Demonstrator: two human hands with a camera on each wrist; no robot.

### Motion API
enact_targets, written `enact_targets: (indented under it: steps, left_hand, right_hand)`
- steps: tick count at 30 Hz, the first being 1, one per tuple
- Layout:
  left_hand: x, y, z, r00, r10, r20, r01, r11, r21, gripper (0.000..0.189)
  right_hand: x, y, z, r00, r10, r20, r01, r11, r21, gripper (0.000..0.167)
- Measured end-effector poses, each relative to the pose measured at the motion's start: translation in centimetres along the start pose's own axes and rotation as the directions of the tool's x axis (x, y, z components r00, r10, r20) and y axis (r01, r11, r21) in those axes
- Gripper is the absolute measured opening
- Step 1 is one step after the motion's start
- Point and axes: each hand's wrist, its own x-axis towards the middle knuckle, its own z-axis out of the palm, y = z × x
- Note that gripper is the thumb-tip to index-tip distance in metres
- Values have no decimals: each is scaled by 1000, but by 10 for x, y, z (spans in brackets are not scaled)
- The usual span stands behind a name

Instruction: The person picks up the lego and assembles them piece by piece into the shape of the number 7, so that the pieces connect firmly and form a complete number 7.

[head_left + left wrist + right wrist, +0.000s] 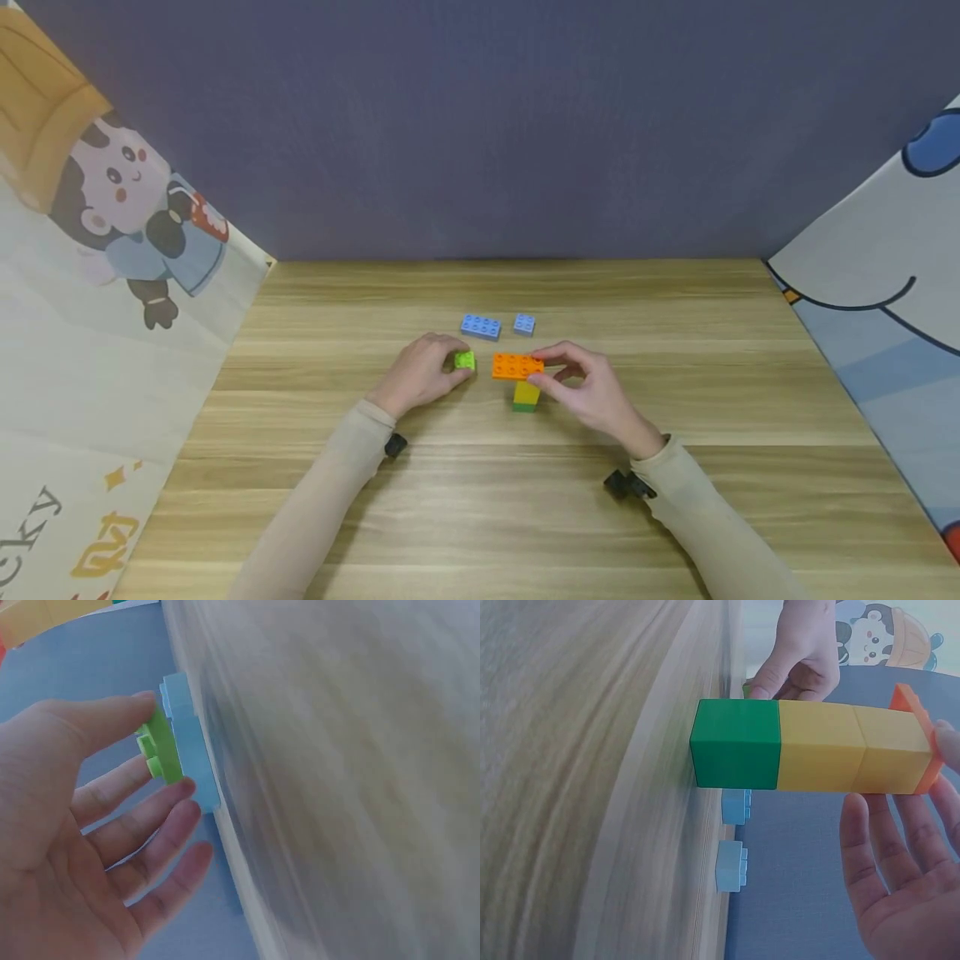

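My left hand pinches a small lime green toy brick between thumb and fingers, low over the wooden table. In the left wrist view the lime brick shows its studs, with light blue bricks behind it. To the right, my right hand holds one end of a flat orange brick on top of an upright tower. As the right wrist view shows, that tower has a green block at the bottom and two yellow blocks above it. The orange brick sticks out leftward past the tower.
Behind the hands, a long blue brick and a small square blue brick lie on the wooden table. A dark partition stands along the table's back edge, with printed panels at both sides.
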Motion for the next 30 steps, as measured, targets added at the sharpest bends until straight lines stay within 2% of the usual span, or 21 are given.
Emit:
enact_targets:
  steps: [8, 21, 30]
  left_hand:
    - [-5, 5, -4, 1000, -7, 4, 7, 1000, -19, 46]
    - [-14, 19, -14, 999, 35, -38, -37, 997, -67, 42]
    - [-20, 25, -18, 986, 106, -131, -120, 987, -103, 44]
  right_hand:
    - [0, 1, -1, 1000, 7, -1, -7, 1000, 5, 27]
    - [-1, 2, 0, 1000, 4, -4, -4, 1000, -3, 26]
    - [0, 3, 0, 1000, 1, 0, -1, 1000, -1, 27]
